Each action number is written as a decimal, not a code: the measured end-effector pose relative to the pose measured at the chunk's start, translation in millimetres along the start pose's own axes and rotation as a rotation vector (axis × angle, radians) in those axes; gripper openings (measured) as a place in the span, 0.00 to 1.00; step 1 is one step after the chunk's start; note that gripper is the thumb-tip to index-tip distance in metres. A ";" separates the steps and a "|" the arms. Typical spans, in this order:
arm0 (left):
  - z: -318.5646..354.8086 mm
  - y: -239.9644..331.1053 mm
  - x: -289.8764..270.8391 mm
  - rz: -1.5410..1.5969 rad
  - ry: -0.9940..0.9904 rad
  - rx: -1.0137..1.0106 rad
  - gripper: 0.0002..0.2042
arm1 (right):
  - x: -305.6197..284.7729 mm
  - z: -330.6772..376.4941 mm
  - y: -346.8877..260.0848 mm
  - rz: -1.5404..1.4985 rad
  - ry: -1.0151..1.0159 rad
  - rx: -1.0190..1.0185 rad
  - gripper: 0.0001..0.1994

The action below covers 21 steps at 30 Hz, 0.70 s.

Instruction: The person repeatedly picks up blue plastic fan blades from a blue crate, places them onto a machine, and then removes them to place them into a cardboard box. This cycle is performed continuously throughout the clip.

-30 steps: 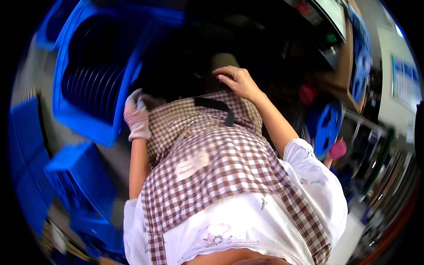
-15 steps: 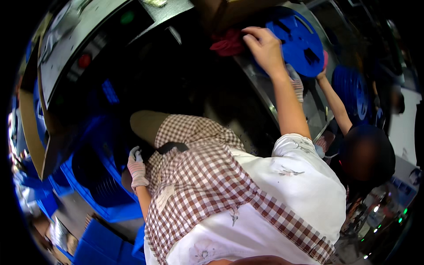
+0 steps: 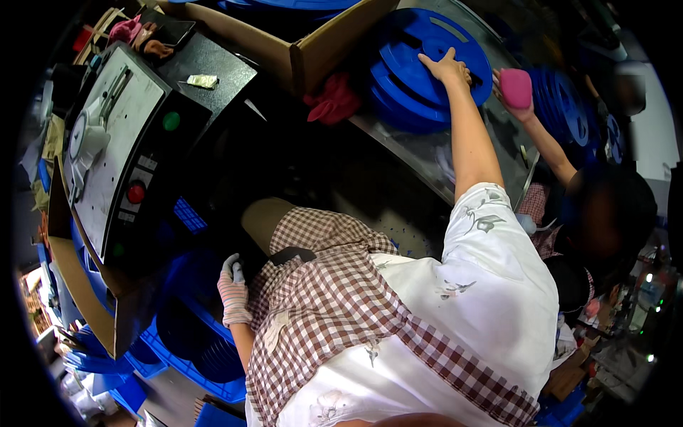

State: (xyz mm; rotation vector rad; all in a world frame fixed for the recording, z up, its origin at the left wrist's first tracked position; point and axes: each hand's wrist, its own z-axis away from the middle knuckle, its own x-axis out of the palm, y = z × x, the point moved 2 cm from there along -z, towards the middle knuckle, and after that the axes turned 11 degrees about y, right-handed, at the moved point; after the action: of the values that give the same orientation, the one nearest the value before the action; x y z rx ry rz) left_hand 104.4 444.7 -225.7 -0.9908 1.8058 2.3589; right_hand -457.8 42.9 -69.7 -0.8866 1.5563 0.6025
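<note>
On a metal-topped table, my bare right hand [image 3: 449,70] lies on the upper face of a blue plastic reel [image 3: 469,39], thumb and forefinger spread. More blue reel flanges [image 3: 402,107] show beneath it. My left hand [image 3: 233,290], in a striped glove with grey fingertips, is down beside my checked apron [image 3: 320,285]. Its fingers are loosely curled, with nothing visible in them. Just right of the reel, a co-worker's hand [image 3: 525,112] holds a rounded pink pad [image 3: 515,87]. A crumpled red cloth [image 3: 334,98] sits at the table's left corner.
A cardboard box [image 3: 334,43] holding blue reels stands beyond the table. At left is a machine [image 3: 117,92] with green and red buttons. Blue crates [image 3: 206,381] and an open carton [image 3: 82,285] are at lower left. More blue reels [image 3: 569,107] stand behind the co-worker's arm.
The blue reel, tilted up between the co-worker's hands before, now lies flat on the others. My right hand has come down onto it. The view has shifted, showing more of the left machine.
</note>
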 end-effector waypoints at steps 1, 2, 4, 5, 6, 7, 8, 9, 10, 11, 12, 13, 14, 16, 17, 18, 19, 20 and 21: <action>-0.4 7.5 -2.6 -0.122 -0.038 -0.014 0.11 | -0.2 2.6 2.7 0.006 -0.024 -0.015 0.56; -4.6 8.1 -0.8 -0.124 -0.058 -0.001 0.11 | -1.6 3.8 6.0 -0.015 -0.060 -0.007 0.53; -14.7 7.6 5.4 -0.130 -0.115 0.039 0.11 | 2.1 10.9 18.5 -0.075 -0.005 -0.034 0.51; -20.4 7.8 9.6 -0.136 -0.146 0.065 0.11 | 3.4 15.3 24.5 -0.104 0.023 -0.046 0.49; -25.2 8.7 12.6 -0.147 -0.167 0.090 0.11 | 3.8 24.3 28.2 -0.190 0.094 -0.025 0.46; -30.2 16.4 15.5 -0.114 -0.175 0.116 0.11 | 2.2 27.7 29.0 -0.268 0.159 -0.064 0.44; -36.7 26.0 18.9 -0.082 -0.184 0.142 0.11 | -1.7 29.4 34.1 -0.344 0.224 -0.101 0.43; -44.3 38.4 24.8 -0.046 -0.200 0.173 0.11 | -8.4 31.5 42.5 -0.416 0.295 -0.133 0.42; -48.6 54.0 29.5 0.075 -0.212 0.166 0.11 | -20.4 36.2 45.0 -0.571 0.480 -0.290 0.35; -54.7 64.1 31.8 0.120 -0.232 0.155 0.12 | -53.5 58.0 36.7 -0.759 0.312 -0.194 0.29; -60.0 84.8 38.8 0.208 -0.213 0.208 0.13 | -85.1 87.0 23.8 -1.221 0.292 -0.173 0.22; -64.8 110.0 50.0 0.311 -0.215 0.258 0.15 | -117.1 103.5 35.0 -1.651 -0.267 0.020 0.16; -71.4 131.9 53.3 0.323 -0.223 0.274 0.18 | -111.8 114.3 29.8 -2.021 -0.787 -0.104 0.12; -83.1 175.1 68.6 0.472 -0.288 0.279 0.23 | -120.0 149.8 23.9 -2.381 -1.411 -0.131 0.08; -84.3 197.7 74.7 0.573 -0.319 0.274 0.26 | -118.4 176.7 14.5 -2.473 -1.488 0.003 0.08; -83.0 220.3 79.2 0.683 -0.396 0.231 0.28 | -121.1 195.6 1.3 -2.406 -1.690 0.046 0.09; -83.6 238.0 86.1 0.795 -0.475 0.188 0.30 | -114.3 211.7 -7.1 -2.390 -1.839 0.151 0.09; -89.6 242.1 94.8 0.874 -0.558 0.123 0.30 | -111.0 228.4 -18.3 -2.357 -1.911 0.162 0.09; -90.3 241.7 97.6 0.946 -0.628 0.052 0.31 | -104.7 243.1 -29.2 -2.321 -1.997 0.182 0.09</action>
State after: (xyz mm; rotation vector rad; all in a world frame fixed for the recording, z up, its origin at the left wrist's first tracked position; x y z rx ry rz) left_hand -21.2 250.2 -75.7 0.7541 2.2513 2.5038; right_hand -289.3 239.6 -8.1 -0.7109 -1.4147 -0.5078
